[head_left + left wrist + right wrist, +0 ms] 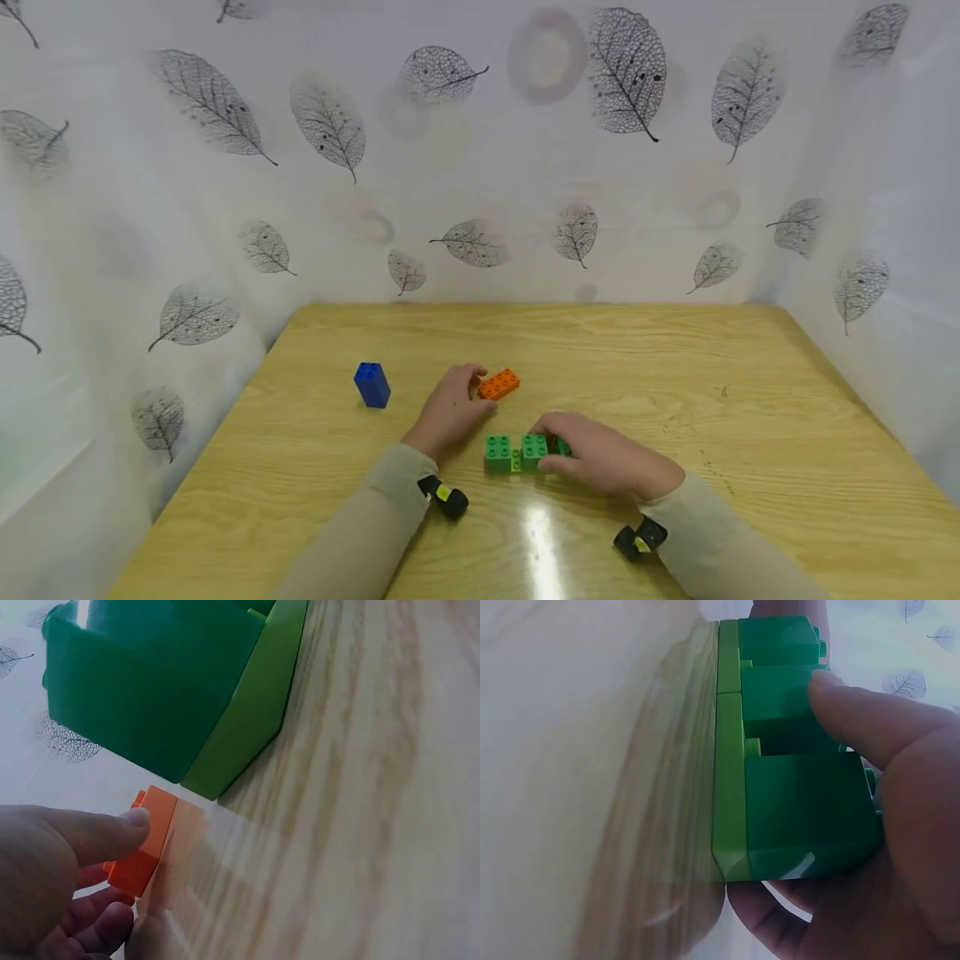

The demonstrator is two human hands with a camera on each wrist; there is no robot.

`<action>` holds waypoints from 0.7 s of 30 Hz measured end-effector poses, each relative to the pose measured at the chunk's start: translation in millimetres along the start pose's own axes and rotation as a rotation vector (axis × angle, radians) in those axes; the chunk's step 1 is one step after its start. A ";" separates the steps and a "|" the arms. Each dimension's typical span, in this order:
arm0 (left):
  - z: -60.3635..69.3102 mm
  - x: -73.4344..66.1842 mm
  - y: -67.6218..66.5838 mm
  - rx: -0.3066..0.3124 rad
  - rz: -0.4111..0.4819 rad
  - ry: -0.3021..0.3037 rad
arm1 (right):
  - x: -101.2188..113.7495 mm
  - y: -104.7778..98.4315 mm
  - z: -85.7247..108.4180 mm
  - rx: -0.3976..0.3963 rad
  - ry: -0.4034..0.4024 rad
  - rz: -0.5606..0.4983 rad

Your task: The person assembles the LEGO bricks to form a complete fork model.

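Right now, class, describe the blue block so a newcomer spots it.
Find the wooden table, then the left hand. Further left stands the blue block, tall and studded; its colour sets it apart from the orange brick and green blocks.

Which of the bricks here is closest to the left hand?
The flat orange brick, right beside the left hand. The tall blue block stands apart to the left; the right hand holds the row of green bricks.

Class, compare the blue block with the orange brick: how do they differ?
The blue block is tall and narrow; the orange brick is low and long. The blue block stands alone, while the orange brick lies at the left hand. Both have studded tops.
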State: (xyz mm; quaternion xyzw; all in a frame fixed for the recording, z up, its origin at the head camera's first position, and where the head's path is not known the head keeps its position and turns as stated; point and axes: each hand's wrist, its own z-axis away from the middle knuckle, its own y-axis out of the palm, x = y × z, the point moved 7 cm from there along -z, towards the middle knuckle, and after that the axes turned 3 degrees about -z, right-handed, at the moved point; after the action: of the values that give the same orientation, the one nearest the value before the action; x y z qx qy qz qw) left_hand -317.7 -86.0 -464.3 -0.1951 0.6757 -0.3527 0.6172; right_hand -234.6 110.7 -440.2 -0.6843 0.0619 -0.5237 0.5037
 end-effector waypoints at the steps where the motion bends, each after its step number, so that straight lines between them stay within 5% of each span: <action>1: -0.4 0.0 0.2 -0.005 -0.005 0.001 | 0.9 0.1 0.5 -0.001 0.001 0.009; 10: 3.7 0.6 -1.4 -0.039 -0.029 0.015 | 5.6 -4.9 4.5 -0.050 -0.002 0.144; 21: 17.8 -8.9 8.1 0.095 -0.007 0.080 | 4.0 -10.9 5.3 -0.077 -0.007 0.152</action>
State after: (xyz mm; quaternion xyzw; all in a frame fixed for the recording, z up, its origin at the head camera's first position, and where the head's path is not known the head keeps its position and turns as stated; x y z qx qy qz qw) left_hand -297.6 -78.5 -463.7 -0.1535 0.6818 -0.3940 0.5970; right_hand -233.5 116.8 -429.0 -0.6982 0.1321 -0.4789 0.5155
